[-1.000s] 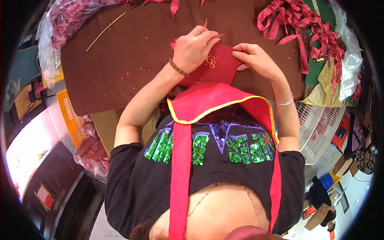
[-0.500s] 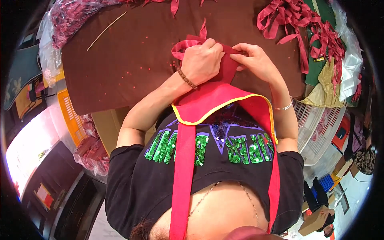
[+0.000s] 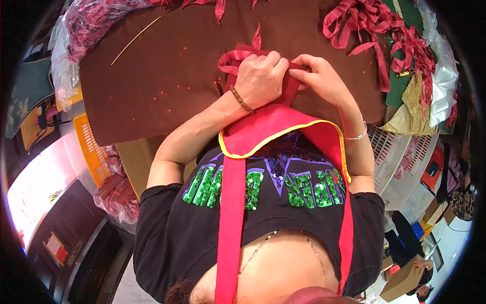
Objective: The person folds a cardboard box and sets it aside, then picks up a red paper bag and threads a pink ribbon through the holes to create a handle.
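On the brown-covered table (image 3: 152, 111) in front of me lies a dark red piece of cloth (image 3: 289, 93), partly under my hands. A red ribbon (image 3: 229, 61) loops out from its far left side, with one end pointing away from me. My left hand (image 3: 260, 78), with a beaded bracelet at the wrist, is closed on the cloth, knuckles up. Just to its right, my right hand (image 3: 324, 81) pinches the cloth's edge between thumb and fingers. The fingertips of the left hand are hidden. A red apron (image 3: 283, 119) with yellow trim hangs between me and the table.
Loose red ribbons (image 3: 362, 23) are heaped at the far right, near crumpled tan paper (image 3: 412, 114). A thin stick (image 3: 134, 40) and red specks lie on the left. Plastic-wrapped red goods (image 3: 93, 25) fill the far left corner. At lower right, someone holds a cardboard box (image 3: 402, 281).
My left hand has shifted slightly right, closer to my right hand, and its wrist has moved with it. The person at lower right has moved with the cardboard box.
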Tool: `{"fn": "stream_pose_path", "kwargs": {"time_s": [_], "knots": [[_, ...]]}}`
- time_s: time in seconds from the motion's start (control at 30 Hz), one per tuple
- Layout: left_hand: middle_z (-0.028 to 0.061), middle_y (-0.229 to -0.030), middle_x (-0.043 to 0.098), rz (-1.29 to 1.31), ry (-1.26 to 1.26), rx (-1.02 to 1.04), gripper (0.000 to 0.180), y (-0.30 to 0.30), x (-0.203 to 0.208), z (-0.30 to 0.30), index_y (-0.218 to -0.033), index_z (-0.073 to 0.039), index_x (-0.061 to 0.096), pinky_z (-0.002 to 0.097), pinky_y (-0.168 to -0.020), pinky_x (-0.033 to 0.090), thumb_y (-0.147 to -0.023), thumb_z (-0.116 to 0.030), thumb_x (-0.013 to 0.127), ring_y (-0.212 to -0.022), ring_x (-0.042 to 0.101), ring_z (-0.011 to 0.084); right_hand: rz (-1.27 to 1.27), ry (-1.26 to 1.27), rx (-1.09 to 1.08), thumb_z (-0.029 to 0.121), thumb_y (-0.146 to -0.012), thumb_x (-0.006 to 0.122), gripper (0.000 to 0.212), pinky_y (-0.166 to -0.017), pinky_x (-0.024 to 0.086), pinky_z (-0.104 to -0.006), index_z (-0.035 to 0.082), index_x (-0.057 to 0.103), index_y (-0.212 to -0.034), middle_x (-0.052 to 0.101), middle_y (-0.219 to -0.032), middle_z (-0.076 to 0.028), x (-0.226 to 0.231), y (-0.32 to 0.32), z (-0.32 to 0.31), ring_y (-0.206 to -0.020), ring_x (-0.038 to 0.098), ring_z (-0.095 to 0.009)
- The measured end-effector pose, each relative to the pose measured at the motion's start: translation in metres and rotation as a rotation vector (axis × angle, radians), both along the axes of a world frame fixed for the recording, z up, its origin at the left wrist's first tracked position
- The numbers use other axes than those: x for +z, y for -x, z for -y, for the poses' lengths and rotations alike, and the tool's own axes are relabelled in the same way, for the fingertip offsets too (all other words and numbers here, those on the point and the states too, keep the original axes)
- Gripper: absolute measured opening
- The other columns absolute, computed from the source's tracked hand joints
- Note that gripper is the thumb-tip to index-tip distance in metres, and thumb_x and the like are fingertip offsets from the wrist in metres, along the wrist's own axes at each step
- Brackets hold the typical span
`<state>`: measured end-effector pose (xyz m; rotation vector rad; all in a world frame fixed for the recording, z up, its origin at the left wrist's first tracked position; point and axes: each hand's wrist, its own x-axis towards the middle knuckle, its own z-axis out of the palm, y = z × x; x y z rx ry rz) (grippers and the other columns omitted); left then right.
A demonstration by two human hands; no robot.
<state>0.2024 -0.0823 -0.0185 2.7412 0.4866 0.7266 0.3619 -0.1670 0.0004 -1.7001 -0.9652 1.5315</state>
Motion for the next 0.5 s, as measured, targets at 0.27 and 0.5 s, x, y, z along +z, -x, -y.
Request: {"fn": "stream_pose_path", "kwargs": {"time_s": [0.27, 0.5], "knots": [[0.0011, -0.074, 0.054, -0.009, 0.112, -0.014, 0.014, 0.003, 0.026, -0.020, -0.072, -0.012, 0.055, 0.0353, -0.065, 0.040, -0.069, -0.018, 0.068, -0.073, 0.054, 0.0207, 0.019, -0.142, -0.066, 0.016, -0.084, 0.059, 0.027, -0.058, 0.049, -0.0245, -0.003, 0.058, -0.104, 0.060, -0.085, -0.005, 0.005, 0.009, 0.007, -0.069, 0.055, -0.009], [0.0018, -0.076, 0.061, -0.219, 0.372, -0.150, 0.010, 0.002, 0.034, -0.038, -0.076, -0.009, 0.062, 0.0346, -0.066, 0.043, -0.074, -0.018, 0.066, -0.071, 0.056, 0.0225, 0.364, -0.299, 0.033, 0.012, -0.085, 0.059, 0.019, -0.062, 0.048, -0.0255, -0.002, 0.059, -0.098, 0.058, -0.088, -0.006, 0.004, 0.016, 0.007, -0.074, 0.057, -0.012]]}}
